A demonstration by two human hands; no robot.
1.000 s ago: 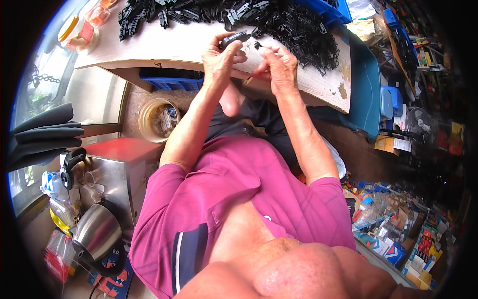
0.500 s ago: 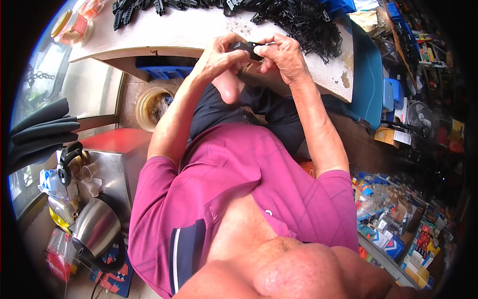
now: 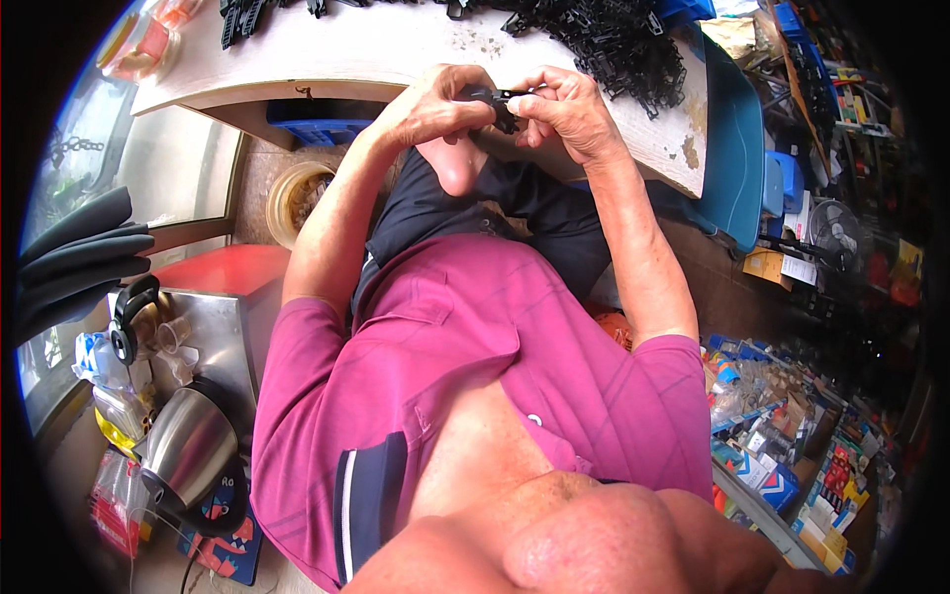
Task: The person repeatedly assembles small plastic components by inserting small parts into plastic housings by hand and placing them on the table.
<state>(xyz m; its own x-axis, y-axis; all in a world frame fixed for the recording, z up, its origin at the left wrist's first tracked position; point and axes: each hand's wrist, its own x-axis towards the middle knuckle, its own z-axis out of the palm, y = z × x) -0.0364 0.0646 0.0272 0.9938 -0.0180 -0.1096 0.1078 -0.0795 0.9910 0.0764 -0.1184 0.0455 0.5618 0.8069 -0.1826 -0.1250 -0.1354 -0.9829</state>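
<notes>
Between my two hands is a small black plastic part (image 3: 502,107), held just off the near edge of the pale table (image 3: 386,61). My left hand (image 3: 440,107) is closed on its left end, thumb along the near side. At the other end, my right hand (image 3: 561,111) pinches the part with thumb and forefinger. Fingers cover much of it, so its exact kind cannot be made out. Beyond my hands, a heap of similar black plastic parts (image 3: 614,49) covers the far right of the table. More black parts (image 3: 237,20) lie at its far left.
A teal bin (image 3: 730,148) stands against the table's right end. A blue crate (image 3: 317,127) sits under the table, with a round bucket (image 3: 282,203) nearby. At my left are a steel kettle (image 3: 193,445) and a red-topped cabinet (image 3: 218,269). Packed goods (image 3: 762,475) crowd my right.
The black part has turned between my fingers, and more of its lower side now hangs below them. Both hands stay in nearly the same place; the view has shifted slightly.
</notes>
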